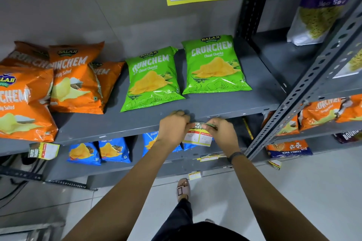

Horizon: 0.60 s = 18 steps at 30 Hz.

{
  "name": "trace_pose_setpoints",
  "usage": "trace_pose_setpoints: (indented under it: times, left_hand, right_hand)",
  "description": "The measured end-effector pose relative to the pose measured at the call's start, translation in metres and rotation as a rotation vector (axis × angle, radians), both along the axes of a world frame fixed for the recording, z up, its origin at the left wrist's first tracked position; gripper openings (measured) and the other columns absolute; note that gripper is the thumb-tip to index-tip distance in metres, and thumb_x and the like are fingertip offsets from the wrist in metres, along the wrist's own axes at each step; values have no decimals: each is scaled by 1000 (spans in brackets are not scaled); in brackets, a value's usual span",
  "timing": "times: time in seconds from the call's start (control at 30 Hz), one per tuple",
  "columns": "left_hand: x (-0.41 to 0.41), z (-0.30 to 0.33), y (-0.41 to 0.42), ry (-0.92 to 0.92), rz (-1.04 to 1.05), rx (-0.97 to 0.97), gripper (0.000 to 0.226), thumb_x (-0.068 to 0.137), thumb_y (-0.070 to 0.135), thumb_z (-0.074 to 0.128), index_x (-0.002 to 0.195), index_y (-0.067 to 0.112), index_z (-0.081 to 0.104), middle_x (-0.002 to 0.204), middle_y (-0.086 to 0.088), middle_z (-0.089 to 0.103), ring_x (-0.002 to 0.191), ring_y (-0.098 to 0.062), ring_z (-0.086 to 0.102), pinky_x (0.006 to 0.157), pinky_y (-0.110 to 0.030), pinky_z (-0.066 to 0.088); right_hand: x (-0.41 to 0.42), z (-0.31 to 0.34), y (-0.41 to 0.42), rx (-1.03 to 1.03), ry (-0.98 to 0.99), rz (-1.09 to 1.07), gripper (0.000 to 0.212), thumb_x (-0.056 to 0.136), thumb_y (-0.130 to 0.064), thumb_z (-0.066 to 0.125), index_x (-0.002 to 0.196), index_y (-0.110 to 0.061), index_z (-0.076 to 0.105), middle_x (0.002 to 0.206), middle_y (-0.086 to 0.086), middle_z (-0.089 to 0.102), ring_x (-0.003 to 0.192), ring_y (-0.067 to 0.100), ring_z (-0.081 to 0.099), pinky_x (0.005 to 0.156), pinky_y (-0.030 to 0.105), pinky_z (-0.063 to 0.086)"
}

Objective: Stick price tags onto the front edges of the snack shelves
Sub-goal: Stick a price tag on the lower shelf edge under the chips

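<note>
Our left hand [172, 125] and right hand [222, 130] each hold a pinching grip on the top corners of a price tag [197, 136], pressed against the grey shelf [121, 123] front edge below two green Crunchem bags [214, 64].

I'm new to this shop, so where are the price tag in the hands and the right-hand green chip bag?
price tag [199, 138], head view, white price boxes.
green chip bag [214, 64], head view, bag front.

Green chip bags [215, 64], grey shelf [117, 125]
</note>
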<state>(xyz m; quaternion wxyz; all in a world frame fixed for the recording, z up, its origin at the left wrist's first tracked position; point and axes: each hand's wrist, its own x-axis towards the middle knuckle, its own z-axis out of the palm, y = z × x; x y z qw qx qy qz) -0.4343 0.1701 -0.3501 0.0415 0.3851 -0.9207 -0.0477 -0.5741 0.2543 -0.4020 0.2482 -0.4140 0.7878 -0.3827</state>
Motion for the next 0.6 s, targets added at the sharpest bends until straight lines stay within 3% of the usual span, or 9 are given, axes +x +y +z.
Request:
trace_pose_setpoints:
  times: [0.13, 0.3, 0.47, 0.53, 0.6]
  left_hand:
    - [10, -7, 3, -70, -21, -61, 11, 83, 22, 65, 87, 12, 68, 93, -8, 68, 97, -28, 61, 55, -29, 43]
    - [9, -1, 5, -208, 31, -87, 23, 55, 34, 82, 60, 17, 69, 59, 1, 68, 63, -15, 67, 39, -16, 39]
    - [7, 0, 4, -166, 56, -132, 19, 51, 35, 84, 59, 22, 72, 55, 4, 66, 58, -12, 65, 38, -13, 31]
    - [10, -1, 5, -85, 15, -117, 13, 74, 31, 73, 79, 19, 73, 74, -2, 71, 77, -21, 67, 48, -21, 33]
    - [10, -3, 4, -39, 6, -92, 18, 91, 28, 54, 97, 16, 67, 97, -8, 68, 97, -27, 61, 60, -29, 43]
  right_hand:
    - [2, 7, -2, 4, 464, 107, 23, 80, -39, 67, 78, -16, 67, 80, 9, 72, 77, 32, 63, 67, 34, 47]
    - [6, 16, -12, 103, 916, 230, 33, 51, -40, 83, 52, -18, 59, 49, 0, 63, 48, 22, 61, 49, 20, 42]
    - [6, 18, -15, 128, 958, 198, 38, 44, -36, 88, 50, -19, 54, 45, -2, 59, 43, 19, 59, 45, 18, 40]
    - [6, 21, -13, 91, 919, 209, 35, 53, -36, 86, 54, -18, 57, 49, 1, 62, 46, 22, 61, 46, 22, 42]
    - [5, 26, -12, 25, 808, 214, 27, 71, -34, 76, 66, -12, 61, 66, 8, 68, 61, 30, 65, 53, 29, 45]
